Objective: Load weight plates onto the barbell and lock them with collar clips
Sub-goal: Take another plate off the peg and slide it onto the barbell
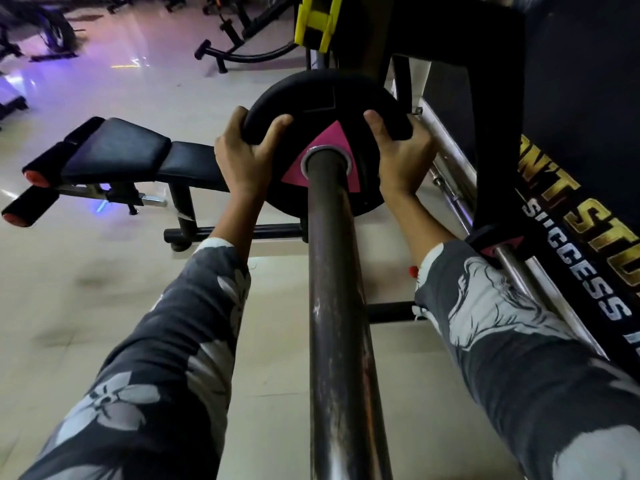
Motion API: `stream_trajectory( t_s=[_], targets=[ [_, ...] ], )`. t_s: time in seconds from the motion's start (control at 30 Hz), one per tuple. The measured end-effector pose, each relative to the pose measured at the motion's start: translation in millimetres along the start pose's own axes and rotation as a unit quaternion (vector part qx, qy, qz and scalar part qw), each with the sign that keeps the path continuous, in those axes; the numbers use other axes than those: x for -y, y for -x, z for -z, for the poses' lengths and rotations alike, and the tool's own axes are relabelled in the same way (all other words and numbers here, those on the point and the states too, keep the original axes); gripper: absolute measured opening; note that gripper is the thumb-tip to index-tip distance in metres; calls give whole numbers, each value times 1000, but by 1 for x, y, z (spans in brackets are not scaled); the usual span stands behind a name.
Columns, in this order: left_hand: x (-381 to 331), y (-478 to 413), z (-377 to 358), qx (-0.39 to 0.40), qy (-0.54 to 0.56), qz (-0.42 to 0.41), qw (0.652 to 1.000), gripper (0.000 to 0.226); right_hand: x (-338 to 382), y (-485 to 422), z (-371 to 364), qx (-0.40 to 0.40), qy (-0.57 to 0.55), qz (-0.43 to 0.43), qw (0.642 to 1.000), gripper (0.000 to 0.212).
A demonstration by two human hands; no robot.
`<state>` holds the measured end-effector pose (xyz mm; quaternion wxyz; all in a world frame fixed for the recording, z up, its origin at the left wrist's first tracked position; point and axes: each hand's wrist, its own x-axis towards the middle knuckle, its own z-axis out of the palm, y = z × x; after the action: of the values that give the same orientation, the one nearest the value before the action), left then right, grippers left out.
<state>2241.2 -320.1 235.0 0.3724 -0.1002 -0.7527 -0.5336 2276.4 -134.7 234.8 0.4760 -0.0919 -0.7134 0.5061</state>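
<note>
Left hand (242, 157) and right hand (401, 150) closed on opposite rim edges of black weight plate (322, 105), threaded on barbell sleeve (332, 271). Plate judged heavy, rigid; rim grip suits. Bench (138, 154) beyond, left.

barbell (341, 306) near end cut off below, gold wall lettering (588, 216) cropped right, far machines (31, 29) blurred

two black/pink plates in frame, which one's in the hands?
The large weight plate threaded on the barbell sleeve, gripped by left hand and right hand. The other plate sits untouched at right.
</note>
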Motion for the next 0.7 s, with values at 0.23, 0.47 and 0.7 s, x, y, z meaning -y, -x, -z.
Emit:
stream_trajectory(
  t_s=[0.23, 0.47, 0.7],
  targets=[
    [18, -14, -15, -29, -6, -4, 1000, 52, -15, -19, -22, -20, -2, 40, 999, 58],
    [9, -12, -11, -19, -11, 1, 1000, 53, -14, -17, -19, 6, -18, 26, 999, 61],
    [1, -9, -1, 36, -65, 31, 997, 56, -15, -19, -9, 93, -62, 10, 994, 45]
  ],
)
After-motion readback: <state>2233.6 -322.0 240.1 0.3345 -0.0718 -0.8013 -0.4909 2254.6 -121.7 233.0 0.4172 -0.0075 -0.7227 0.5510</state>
